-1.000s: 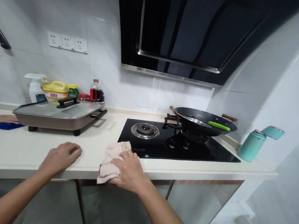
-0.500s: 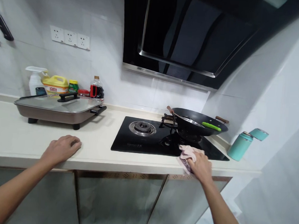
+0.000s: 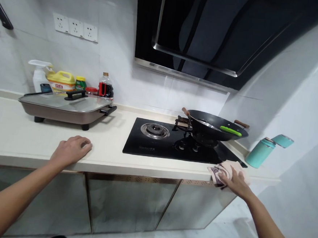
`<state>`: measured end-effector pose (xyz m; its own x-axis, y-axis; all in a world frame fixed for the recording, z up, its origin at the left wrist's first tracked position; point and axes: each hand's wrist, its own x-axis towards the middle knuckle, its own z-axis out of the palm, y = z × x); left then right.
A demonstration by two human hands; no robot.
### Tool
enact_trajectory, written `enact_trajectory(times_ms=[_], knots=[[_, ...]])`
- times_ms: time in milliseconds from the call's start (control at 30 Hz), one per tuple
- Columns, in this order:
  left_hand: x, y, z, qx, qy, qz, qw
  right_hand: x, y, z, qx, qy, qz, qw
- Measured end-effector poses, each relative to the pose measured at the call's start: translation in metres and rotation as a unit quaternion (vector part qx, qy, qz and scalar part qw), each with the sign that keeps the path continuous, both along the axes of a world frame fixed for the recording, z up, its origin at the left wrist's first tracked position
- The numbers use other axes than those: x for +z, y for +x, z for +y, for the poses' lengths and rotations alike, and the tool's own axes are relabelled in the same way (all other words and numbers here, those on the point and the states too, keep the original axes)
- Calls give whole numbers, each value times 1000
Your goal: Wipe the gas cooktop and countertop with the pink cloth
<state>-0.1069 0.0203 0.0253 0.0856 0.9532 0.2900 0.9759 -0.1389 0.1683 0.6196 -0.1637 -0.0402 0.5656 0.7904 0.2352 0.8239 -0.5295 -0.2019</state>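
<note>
My right hand presses a pale pink cloth with a dark printed edge against the counter's front edge, near the right front corner of the black gas hob. The cloth is bunched under my fingers. My left hand rests on the cream countertop in a loose curl, and nothing shows in it. It lies in front of a brown electric pan with a glass lid. A black wok with wooden handles sits on the right burner, a green-handled utensil inside it.
A turquoise flask with its lid flipped up stands at the right end, by the wall. A spray bottle, a yellow jug and a dark sauce bottle stand behind the pan. The range hood overhangs the hob.
My right hand has slid the cloth rightward along the hob's front, onto the counter edge. My left hand stays on the countertop. The whole view has shifted slightly.
</note>
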Motion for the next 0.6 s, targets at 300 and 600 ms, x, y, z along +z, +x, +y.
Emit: enact_trajectory(times_ms=[300,600], knots=[[3,6,-5,18,4,-10,1000,21,-28,-8,122,-109,-141,977],[3,9,-5,28,6,-9,1000,7,2,7,177,-25,-203,963]])
